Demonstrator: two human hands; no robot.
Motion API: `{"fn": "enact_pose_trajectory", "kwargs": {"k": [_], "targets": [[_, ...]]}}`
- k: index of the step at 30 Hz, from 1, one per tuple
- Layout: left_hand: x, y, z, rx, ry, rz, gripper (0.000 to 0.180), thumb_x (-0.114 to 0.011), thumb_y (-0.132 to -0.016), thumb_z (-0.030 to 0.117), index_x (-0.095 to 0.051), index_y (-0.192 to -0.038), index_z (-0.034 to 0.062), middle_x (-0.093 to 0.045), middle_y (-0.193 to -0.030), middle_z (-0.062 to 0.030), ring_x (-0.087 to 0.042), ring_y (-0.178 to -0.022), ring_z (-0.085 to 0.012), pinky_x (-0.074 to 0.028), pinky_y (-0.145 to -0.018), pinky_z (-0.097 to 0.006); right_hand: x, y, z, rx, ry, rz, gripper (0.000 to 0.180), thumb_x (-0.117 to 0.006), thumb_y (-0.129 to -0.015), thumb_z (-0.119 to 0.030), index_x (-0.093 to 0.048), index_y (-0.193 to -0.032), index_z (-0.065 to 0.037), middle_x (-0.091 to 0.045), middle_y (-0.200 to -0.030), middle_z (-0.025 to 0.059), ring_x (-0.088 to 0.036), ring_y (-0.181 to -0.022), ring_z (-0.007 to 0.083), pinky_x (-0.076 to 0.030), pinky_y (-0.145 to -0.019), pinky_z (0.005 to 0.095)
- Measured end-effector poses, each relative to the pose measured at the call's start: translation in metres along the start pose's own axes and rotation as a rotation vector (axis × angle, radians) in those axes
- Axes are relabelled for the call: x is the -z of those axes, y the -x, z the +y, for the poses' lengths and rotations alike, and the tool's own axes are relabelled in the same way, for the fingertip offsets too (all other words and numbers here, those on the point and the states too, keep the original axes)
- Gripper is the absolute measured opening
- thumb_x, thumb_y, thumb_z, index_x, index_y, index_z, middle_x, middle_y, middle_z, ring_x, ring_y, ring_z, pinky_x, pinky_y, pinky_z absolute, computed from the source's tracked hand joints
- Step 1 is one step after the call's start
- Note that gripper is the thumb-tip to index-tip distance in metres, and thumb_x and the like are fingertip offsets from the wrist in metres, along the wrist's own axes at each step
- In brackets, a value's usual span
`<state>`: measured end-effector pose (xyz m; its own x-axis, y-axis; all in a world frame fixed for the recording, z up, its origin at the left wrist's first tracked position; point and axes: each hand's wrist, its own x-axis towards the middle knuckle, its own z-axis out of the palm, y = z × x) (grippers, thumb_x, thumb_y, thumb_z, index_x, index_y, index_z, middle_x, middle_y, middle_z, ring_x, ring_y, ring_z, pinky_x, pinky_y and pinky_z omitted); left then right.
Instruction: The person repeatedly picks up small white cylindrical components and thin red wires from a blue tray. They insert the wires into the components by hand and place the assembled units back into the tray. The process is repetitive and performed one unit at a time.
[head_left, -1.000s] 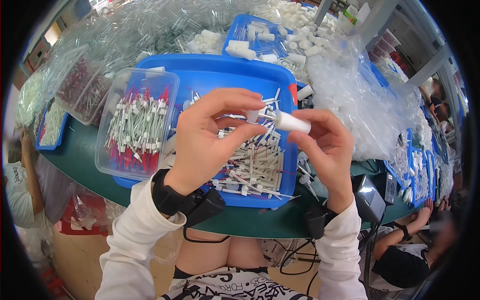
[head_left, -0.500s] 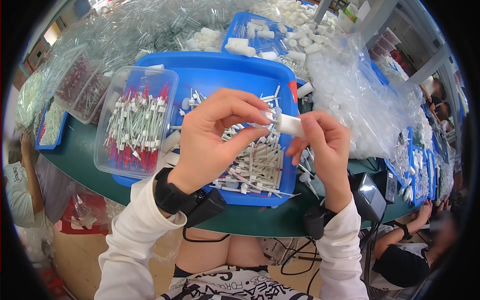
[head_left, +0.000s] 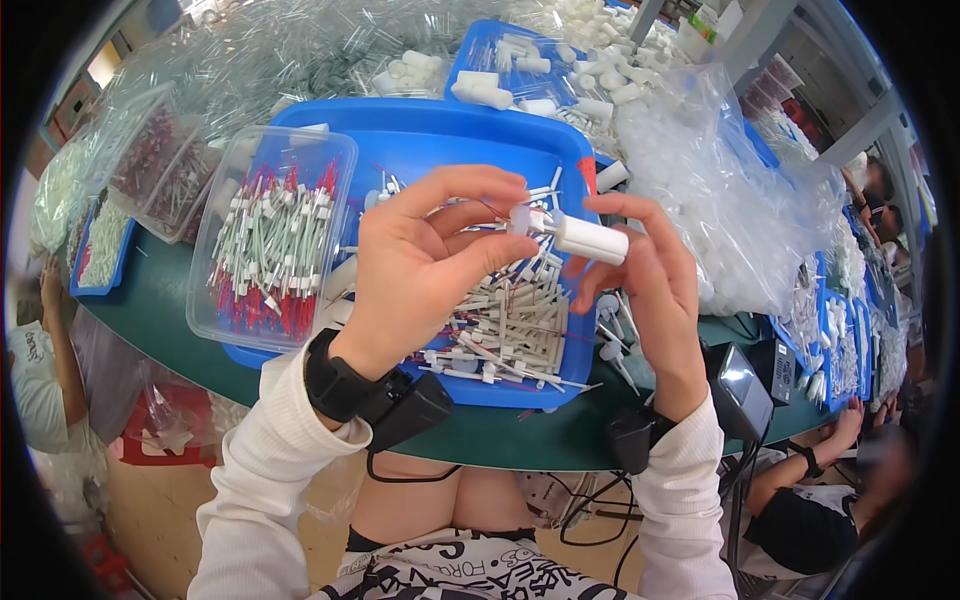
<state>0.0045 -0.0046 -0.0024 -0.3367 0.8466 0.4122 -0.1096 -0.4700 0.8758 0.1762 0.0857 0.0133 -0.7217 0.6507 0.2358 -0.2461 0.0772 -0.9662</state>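
Note:
In front of me, my left hand (head_left: 420,235) pinches a translucent round cap (head_left: 522,219) between thumb and fingertips, and thin dark red wires trail from it. A small white connector part joins the cap to a white plastic cylinder (head_left: 591,241), which points right and tilts slightly down. Around the cylinder's right end, my right hand (head_left: 660,285) is loosely curled, its index finger raised above and the thumb against the end. Below both hands, a blue tray (head_left: 420,130) holds a heap of white tube pieces (head_left: 510,325) with red wires.
A clear plastic box (head_left: 200,290) of white-and-red wired parts overlaps the tray's left side. At right lie a bag of translucent caps (head_left: 700,220) and a black device (head_left: 740,390). Clear tubes (head_left: 270,70) pile up behind. Other people work at both sides.
My right hand has loosened around the cylinder, its index finger lifting and its thumb drawing back to the end. The cylinder now shows more fully and lies slightly lower. My left hand keeps its pinch.

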Motion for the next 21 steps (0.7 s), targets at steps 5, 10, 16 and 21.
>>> {"fn": "enact_pose_trajectory", "kwargs": {"k": [5, 10, 16, 21], "targets": [[-0.0004, -0.0001, 0.0009, 0.047, 0.033, 0.002, 0.033, -0.064, -0.071, -0.010, -0.053, -0.101, -0.0059, -0.058, -0.102, -0.0141, -0.059, -0.094, -0.0196, -0.052, -0.081, -0.030, -0.0019, -0.0004, 0.0072, 0.115, 0.179, 0.025, 0.024, -0.058, -0.082, -0.003, -0.052, -0.105, 0.002, -0.064, -0.087, 0.0110, -0.060, -0.071, 0.0115, -0.047, -0.057, 0.0221], [0.0009, 0.0011, 0.0036, 0.084, -0.023, -0.045, 0.029, -0.063, -0.070, -0.012, -0.054, -0.097, -0.0055, -0.059, -0.100, -0.0169, -0.059, -0.094, -0.0210, -0.052, -0.079, -0.031, 0.0007, 0.0004, 0.0083, 0.172, 0.328, 0.057, 0.030, -0.069, -0.074, -0.006, -0.062, -0.102, 0.001, -0.066, -0.086, 0.0092, -0.062, -0.069, 0.0109, -0.048, -0.057, 0.0208], [0.0015, 0.0024, 0.0023, 0.092, -0.066, -0.112, 0.027, -0.063, -0.070, -0.014, -0.054, -0.094, -0.0060, -0.060, -0.100, -0.0179, -0.060, -0.092, -0.0212, -0.052, -0.079, -0.031, 0.0001, 0.0025, 0.0053, 0.164, 0.527, 0.097, 0.031, -0.075, -0.066, -0.008, -0.067, -0.096, -0.004, -0.068, -0.081, 0.0067, -0.062, -0.067, 0.0088, -0.047, -0.057, 0.0188], [0.0026, 0.0012, 0.0011, 0.037, -0.096, -0.122, 0.029, -0.062, -0.070, -0.014, -0.053, -0.097, -0.0054, -0.060, -0.098, -0.0181, -0.060, -0.092, -0.0212, -0.052, -0.079, -0.031, 0.0008, -0.0001, 0.0088, 0.199, 0.473, 0.083, 0.032, -0.074, -0.068, -0.008, -0.066, -0.099, -0.003, -0.068, -0.080, 0.0063, -0.062, -0.066, 0.0090, -0.048, -0.059, 0.0193]]}}
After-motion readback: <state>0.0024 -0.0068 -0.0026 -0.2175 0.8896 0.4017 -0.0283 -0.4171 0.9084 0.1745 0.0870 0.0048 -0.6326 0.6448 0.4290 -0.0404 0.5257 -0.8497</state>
